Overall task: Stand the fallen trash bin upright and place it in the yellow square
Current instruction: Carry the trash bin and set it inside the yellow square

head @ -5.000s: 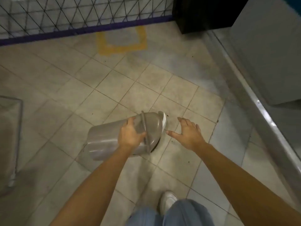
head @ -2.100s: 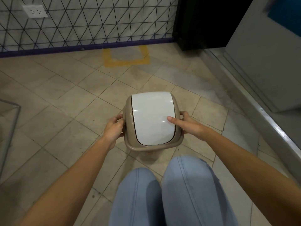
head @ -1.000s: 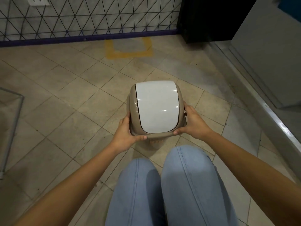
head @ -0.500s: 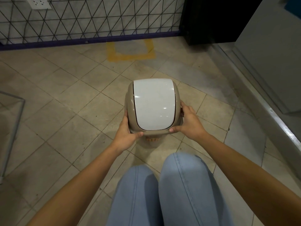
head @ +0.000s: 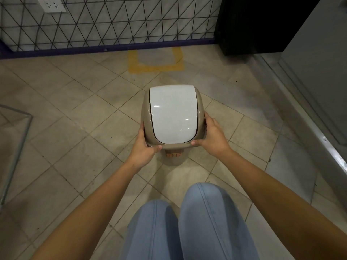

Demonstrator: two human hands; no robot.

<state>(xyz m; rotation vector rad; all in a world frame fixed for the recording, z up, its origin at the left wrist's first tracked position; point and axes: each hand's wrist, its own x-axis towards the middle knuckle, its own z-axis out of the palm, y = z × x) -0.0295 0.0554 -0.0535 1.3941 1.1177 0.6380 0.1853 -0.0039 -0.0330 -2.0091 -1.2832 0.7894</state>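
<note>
Beige plastic forms the body of the trash bin [head: 144, 111], which stands upright, its white swing lid [head: 173, 114] facing up toward the camera. The left hand [head: 143, 150] clasps the bin's near left rim, thumb wrapped over the front edge and fingers curled out of sight around the side. The right hand [head: 211, 136] mirrors it on the near right rim, thumb pressed along the front edge, fingers lying closed against the side wall. Between and just below the two thumbs, orange lettering [head: 174, 155] shows on the bin's front; whether the base touches the tiled floor [head: 80, 119] cannot be told. Beyond the fingertips, well apart from the bin, lies the yellow square [head: 155, 67], marked on the floor at the foot of a wall with black wire mesh [head: 112, 23]. Nearer the camera than the wrists, two knees in blue jeans [head: 187, 222] fill the lower frame.
</note>
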